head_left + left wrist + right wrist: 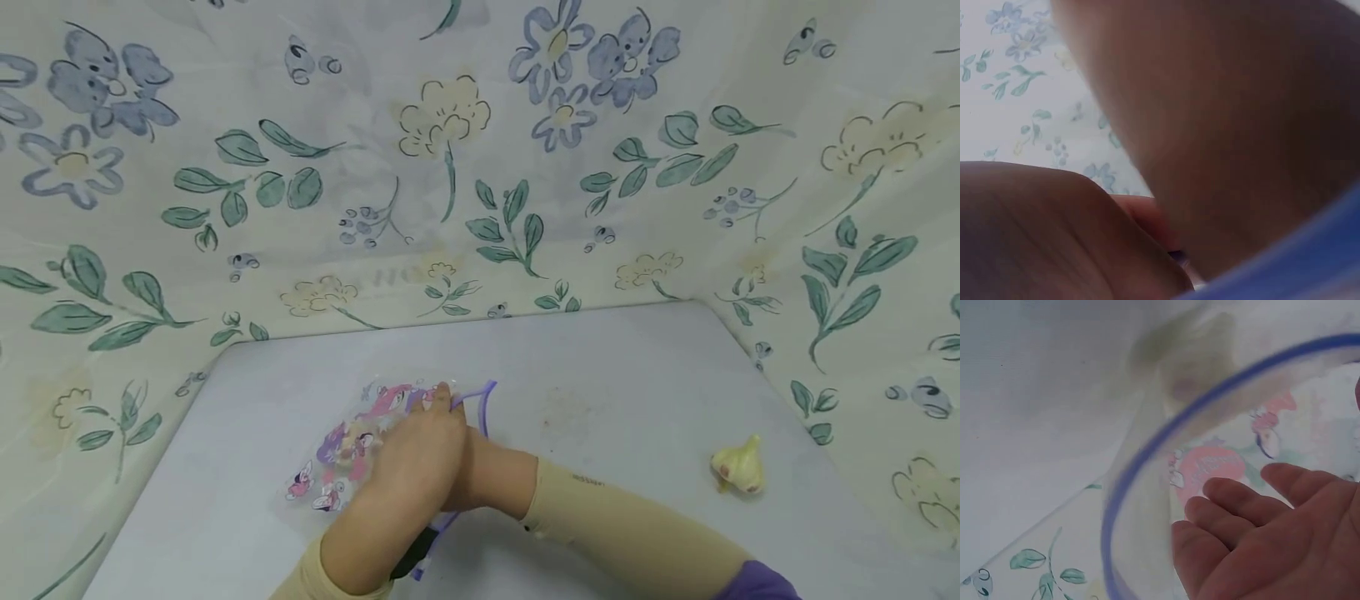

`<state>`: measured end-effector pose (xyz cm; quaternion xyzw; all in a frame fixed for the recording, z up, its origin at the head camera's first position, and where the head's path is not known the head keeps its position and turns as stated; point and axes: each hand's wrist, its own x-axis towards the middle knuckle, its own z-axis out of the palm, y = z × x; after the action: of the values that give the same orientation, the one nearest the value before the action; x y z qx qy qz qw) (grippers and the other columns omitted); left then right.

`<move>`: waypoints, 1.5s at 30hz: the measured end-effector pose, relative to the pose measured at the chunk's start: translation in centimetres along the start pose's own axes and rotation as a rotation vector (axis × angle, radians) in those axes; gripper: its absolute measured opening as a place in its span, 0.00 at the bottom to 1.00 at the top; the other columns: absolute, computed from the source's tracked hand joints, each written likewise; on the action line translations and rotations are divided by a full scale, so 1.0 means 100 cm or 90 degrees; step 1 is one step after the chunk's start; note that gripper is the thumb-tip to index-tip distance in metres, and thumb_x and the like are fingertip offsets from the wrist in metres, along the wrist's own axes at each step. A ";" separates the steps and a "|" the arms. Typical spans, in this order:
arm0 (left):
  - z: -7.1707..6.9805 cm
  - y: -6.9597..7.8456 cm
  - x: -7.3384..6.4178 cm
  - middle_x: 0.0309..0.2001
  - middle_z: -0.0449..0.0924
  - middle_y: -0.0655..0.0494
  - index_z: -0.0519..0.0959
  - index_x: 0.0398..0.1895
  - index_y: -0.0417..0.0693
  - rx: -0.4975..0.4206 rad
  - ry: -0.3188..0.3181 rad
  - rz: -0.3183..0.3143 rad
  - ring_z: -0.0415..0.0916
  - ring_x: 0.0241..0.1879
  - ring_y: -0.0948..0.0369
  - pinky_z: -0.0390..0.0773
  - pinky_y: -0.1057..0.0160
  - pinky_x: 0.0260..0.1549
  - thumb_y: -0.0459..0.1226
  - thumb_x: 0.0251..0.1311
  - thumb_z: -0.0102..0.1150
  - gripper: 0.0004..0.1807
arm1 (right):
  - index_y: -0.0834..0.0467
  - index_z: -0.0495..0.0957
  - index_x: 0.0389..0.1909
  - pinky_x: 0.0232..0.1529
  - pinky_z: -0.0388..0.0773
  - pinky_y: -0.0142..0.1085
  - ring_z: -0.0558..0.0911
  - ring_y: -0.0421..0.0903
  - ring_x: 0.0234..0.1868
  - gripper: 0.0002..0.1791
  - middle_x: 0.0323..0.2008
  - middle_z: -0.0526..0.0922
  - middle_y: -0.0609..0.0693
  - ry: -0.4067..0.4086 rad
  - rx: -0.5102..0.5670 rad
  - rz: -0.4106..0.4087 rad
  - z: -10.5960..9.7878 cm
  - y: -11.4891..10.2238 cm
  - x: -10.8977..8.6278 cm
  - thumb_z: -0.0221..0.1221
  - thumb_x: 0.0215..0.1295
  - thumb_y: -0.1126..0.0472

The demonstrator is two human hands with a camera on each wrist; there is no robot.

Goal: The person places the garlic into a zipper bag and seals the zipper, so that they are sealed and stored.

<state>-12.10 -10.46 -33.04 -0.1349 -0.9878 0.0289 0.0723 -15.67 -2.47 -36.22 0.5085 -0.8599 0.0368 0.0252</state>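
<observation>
A clear plastic zip bag with pink and purple cartoon prints lies on the table under my hands. My left hand crosses over the right and pinches the bag near its purple zip edge; its fingertips are mostly hidden. Underneath, my right hand reaches to the bag's mouth, fingers loosely extended and holding nothing visible. The purple zip strip arcs around these fingers in the right wrist view. A blurred pale yellow-green shape shows beyond the strip. In the left wrist view, a forearm blocks much of the scene.
A garlic bulb sits on the right side of the white table. Small brown specks dot the table's middle. Floral cloth hangs behind the table and along its sides.
</observation>
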 end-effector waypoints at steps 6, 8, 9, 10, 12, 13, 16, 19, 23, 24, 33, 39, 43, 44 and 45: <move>-0.001 -0.002 0.001 0.62 0.70 0.40 0.76 0.57 0.38 -0.010 -0.012 0.000 0.77 0.49 0.42 0.82 0.48 0.40 0.23 0.58 0.50 0.21 | 0.49 0.57 0.70 0.70 0.59 0.39 0.58 0.42 0.71 0.40 0.70 0.59 0.45 0.028 0.108 0.002 0.024 0.012 -0.015 0.55 0.61 0.38; -0.001 -0.003 0.001 0.63 0.69 0.39 0.75 0.57 0.37 -0.018 -0.021 0.001 0.76 0.51 0.42 0.81 0.49 0.42 0.23 0.58 0.52 0.21 | 0.48 0.51 0.73 0.70 0.58 0.35 0.56 0.39 0.72 0.43 0.72 0.54 0.43 0.040 0.152 -0.011 0.025 0.016 -0.026 0.55 0.61 0.37; -0.001 -0.004 0.000 0.63 0.68 0.39 0.75 0.57 0.37 -0.025 -0.031 -0.003 0.76 0.52 0.43 0.81 0.49 0.43 0.23 0.58 0.53 0.22 | 0.48 0.49 0.73 0.70 0.59 0.34 0.56 0.38 0.71 0.44 0.73 0.53 0.43 0.042 0.167 -0.021 0.025 0.019 -0.033 0.55 0.61 0.37; -0.002 -0.004 0.000 0.64 0.68 0.39 0.75 0.57 0.37 -0.029 -0.037 -0.005 0.75 0.53 0.43 0.80 0.49 0.44 0.24 0.58 0.53 0.22 | 0.47 0.47 0.74 0.69 0.59 0.33 0.55 0.37 0.71 0.46 0.73 0.50 0.43 0.039 0.183 -0.026 0.023 0.021 -0.040 0.55 0.60 0.36; -0.002 -0.005 0.000 0.65 0.67 0.39 0.75 0.57 0.37 -0.034 -0.047 -0.007 0.75 0.55 0.44 0.80 0.49 0.45 0.24 0.59 0.53 0.21 | 0.46 0.46 0.74 0.69 0.60 0.34 0.54 0.37 0.72 0.45 0.74 0.48 0.43 0.023 0.197 -0.029 0.018 0.027 -0.053 0.52 0.61 0.34; -0.002 -0.006 0.000 0.65 0.66 0.39 0.74 0.57 0.37 -0.035 -0.050 -0.008 0.74 0.55 0.44 0.80 0.49 0.45 0.24 0.59 0.53 0.21 | 0.45 0.47 0.74 0.68 0.62 0.36 0.55 0.38 0.72 0.44 0.74 0.49 0.44 0.014 0.196 -0.022 0.015 0.030 -0.060 0.50 0.62 0.33; -0.003 -0.007 0.000 0.65 0.66 0.39 0.74 0.58 0.37 -0.020 -0.047 -0.006 0.75 0.55 0.44 0.80 0.50 0.45 0.23 0.58 0.53 0.22 | 0.46 0.54 0.72 0.66 0.65 0.40 0.57 0.41 0.72 0.42 0.73 0.54 0.46 0.005 0.185 0.004 0.007 0.042 -0.078 0.46 0.62 0.30; -0.001 -0.009 0.000 0.64 0.67 0.38 0.74 0.57 0.36 0.002 -0.032 -0.002 0.76 0.54 0.45 0.81 0.51 0.43 0.23 0.59 0.51 0.21 | 0.45 0.58 0.71 0.66 0.65 0.41 0.57 0.40 0.72 0.40 0.72 0.56 0.43 0.002 0.192 0.048 0.002 0.054 -0.095 0.46 0.61 0.30; 0.001 -0.010 -0.001 0.62 0.70 0.37 0.75 0.55 0.35 0.016 -0.001 0.009 0.78 0.51 0.45 0.82 0.51 0.41 0.23 0.61 0.48 0.19 | 0.44 0.58 0.71 0.67 0.64 0.40 0.57 0.39 0.72 0.40 0.72 0.55 0.40 0.015 0.202 0.123 0.004 0.075 -0.123 0.48 0.60 0.30; 0.001 -0.010 -0.001 0.61 0.70 0.37 0.75 0.55 0.35 0.015 0.002 0.012 0.78 0.51 0.45 0.82 0.51 0.42 0.23 0.61 0.48 0.19 | 0.44 0.58 0.71 0.67 0.64 0.41 0.57 0.39 0.72 0.41 0.72 0.55 0.40 0.020 0.198 0.150 0.005 0.082 -0.131 0.48 0.60 0.30; 0.001 -0.008 -0.001 0.62 0.69 0.36 0.74 0.56 0.34 -0.011 -0.001 0.024 0.76 0.54 0.43 0.80 0.50 0.45 0.22 0.62 0.47 0.19 | 0.51 0.56 0.71 0.64 0.60 0.60 0.56 0.61 0.71 0.47 0.73 0.54 0.58 0.064 0.137 0.435 0.003 0.139 -0.221 0.54 0.56 0.30; 0.002 -0.007 0.000 0.61 0.70 0.36 0.75 0.56 0.35 -0.003 0.002 0.027 0.76 0.54 0.43 0.80 0.50 0.46 0.23 0.62 0.47 0.19 | 0.60 0.56 0.70 0.62 0.52 0.67 0.53 0.69 0.69 0.53 0.70 0.53 0.69 0.043 0.123 0.559 0.009 0.156 -0.275 0.56 0.53 0.29; 0.001 -0.007 0.001 0.62 0.69 0.36 0.75 0.56 0.35 -0.002 -0.006 0.027 0.75 0.54 0.43 0.80 0.50 0.47 0.24 0.62 0.47 0.18 | 0.63 0.54 0.70 0.59 0.52 0.70 0.52 0.72 0.68 0.56 0.69 0.50 0.72 0.002 0.154 0.612 0.020 0.160 -0.294 0.56 0.51 0.28; 0.001 -0.007 0.001 0.62 0.69 0.36 0.75 0.56 0.35 -0.002 -0.008 0.025 0.75 0.54 0.43 0.80 0.50 0.46 0.24 0.63 0.47 0.18 | 0.63 0.53 0.71 0.58 0.52 0.70 0.52 0.73 0.67 0.57 0.69 0.50 0.73 -0.005 0.162 0.622 0.022 0.161 -0.296 0.56 0.51 0.27; 0.001 -0.007 0.001 0.62 0.69 0.36 0.74 0.56 0.34 -0.004 -0.011 0.024 0.75 0.54 0.43 0.80 0.50 0.46 0.24 0.63 0.47 0.19 | 0.63 0.53 0.71 0.58 0.53 0.71 0.52 0.73 0.67 0.58 0.69 0.49 0.73 -0.012 0.170 0.629 0.024 0.161 -0.298 0.56 0.50 0.27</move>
<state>-12.35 -11.11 -33.03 -0.1531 -0.9858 0.0285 0.0629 -15.47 31.03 -41.62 0.0404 -0.9856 0.1496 -0.0679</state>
